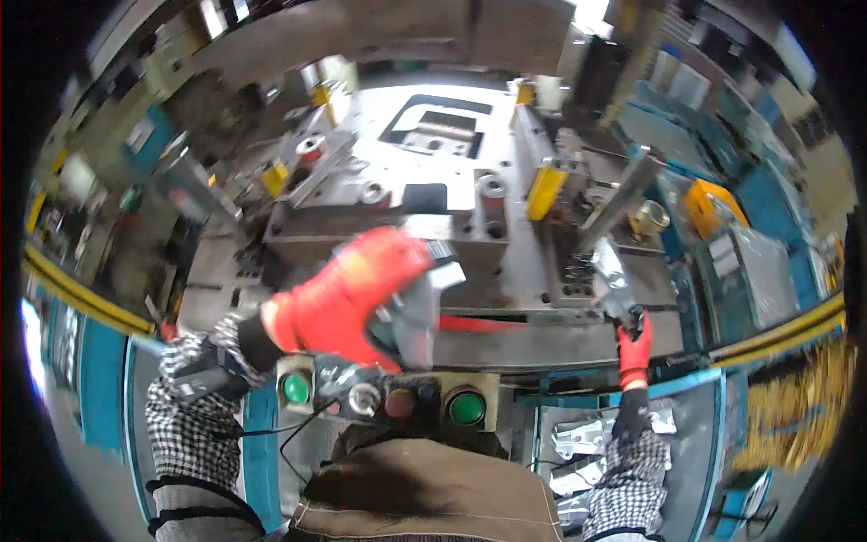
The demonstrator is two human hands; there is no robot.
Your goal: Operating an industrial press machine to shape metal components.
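Observation:
My left hand, in a red glove and smeared by motion, is raised in front of the press die, above the control box. Its fingers curl round a grey, shiny sheet-metal part, whose full shape is blurred and partly hidden by the glove. My right hand, in a red glove with dark fingertips, is at the right end of the press bed's front edge. It grips the lower end of a shiny bent metal part, which points up and away toward a slanted metal bar.
The control box has green buttons and a red button. Several metal parts lie in the bin at the lower right. Yellow guide blocks flank the die. Blue bins stand at the right.

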